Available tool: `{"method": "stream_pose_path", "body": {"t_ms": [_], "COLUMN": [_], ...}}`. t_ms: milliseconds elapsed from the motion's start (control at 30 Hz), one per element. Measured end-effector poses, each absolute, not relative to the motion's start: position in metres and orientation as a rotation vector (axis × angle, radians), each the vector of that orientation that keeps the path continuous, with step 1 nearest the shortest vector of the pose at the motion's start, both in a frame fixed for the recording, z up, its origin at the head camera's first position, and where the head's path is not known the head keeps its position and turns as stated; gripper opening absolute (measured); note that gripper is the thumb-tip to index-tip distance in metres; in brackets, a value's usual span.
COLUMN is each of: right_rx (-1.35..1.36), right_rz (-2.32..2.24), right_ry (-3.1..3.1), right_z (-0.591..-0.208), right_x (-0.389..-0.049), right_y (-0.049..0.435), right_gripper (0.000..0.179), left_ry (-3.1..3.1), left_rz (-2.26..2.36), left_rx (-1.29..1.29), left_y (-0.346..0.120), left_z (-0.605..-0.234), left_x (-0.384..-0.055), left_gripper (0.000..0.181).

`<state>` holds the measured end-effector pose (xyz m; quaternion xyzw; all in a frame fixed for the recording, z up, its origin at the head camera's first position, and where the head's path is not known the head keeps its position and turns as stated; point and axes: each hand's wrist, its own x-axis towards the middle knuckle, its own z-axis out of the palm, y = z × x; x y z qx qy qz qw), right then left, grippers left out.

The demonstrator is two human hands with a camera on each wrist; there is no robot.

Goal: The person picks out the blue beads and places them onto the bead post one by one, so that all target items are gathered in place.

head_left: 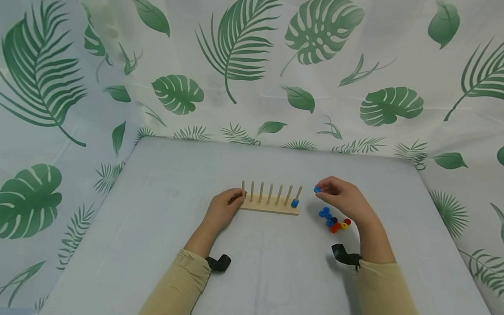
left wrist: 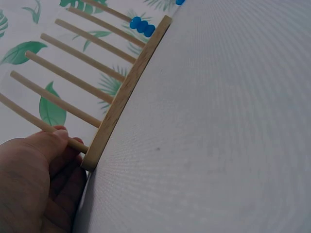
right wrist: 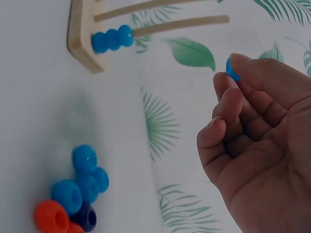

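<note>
A wooden peg rack (head_left: 270, 208) with a row of upright pegs stands on the table. My left hand (head_left: 224, 205) is at its left end, pinching the end peg (left wrist: 24, 111) low down between thumb and fingers. On the rightmost peg three blue beads (right wrist: 112, 40) are stacked at the base. My right hand (head_left: 340, 194) is raised to the right of the rack. Between its thumb and index finger it pinches a blue bead (right wrist: 232, 70), mostly covered by the fingertips, level with the rightmost peg's upper part and apart from it.
Below the right hand lies a loose cluster of beads: several blue beads (right wrist: 85, 159), a dark blue bead (right wrist: 85, 216), orange-red beads (right wrist: 51, 217), a yellow bead (head_left: 344, 226) and a dark red bead (head_left: 347, 221). A white cloth (head_left: 253, 273) covers the table; leaf-print curtains (head_left: 254, 119) surround it.
</note>
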<state>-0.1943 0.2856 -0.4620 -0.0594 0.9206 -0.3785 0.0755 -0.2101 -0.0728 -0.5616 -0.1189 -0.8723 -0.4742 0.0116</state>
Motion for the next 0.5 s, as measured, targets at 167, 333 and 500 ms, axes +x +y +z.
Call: {"method": "stream_pose_path", "body": {"t_ms": [167,333,500], "right_rx": [-0.213,-0.244,-0.243], "right_rz": [-1.175,-1.216,-1.218], "right_ry": [2.755,2.741,2.736], "right_z": [-0.457,-0.451,-0.45], "right_x": [-0.198,-0.2,-0.202], "right_y": [0.275,0.266,0.26], "right_gripper": [0.029,0.028,0.027], "left_ry": [-2.719,-2.727,-2.722], "left_rz": [-1.483,-1.483,-1.481], "left_rx": [-0.368,-0.361,-0.369], "left_y": [-0.073,-0.072,-0.072], "left_z": [-0.561,-0.56,-0.562], "left_x": [-0.21,-0.211,-0.211], "left_gripper": [0.027,0.027,0.028]}}
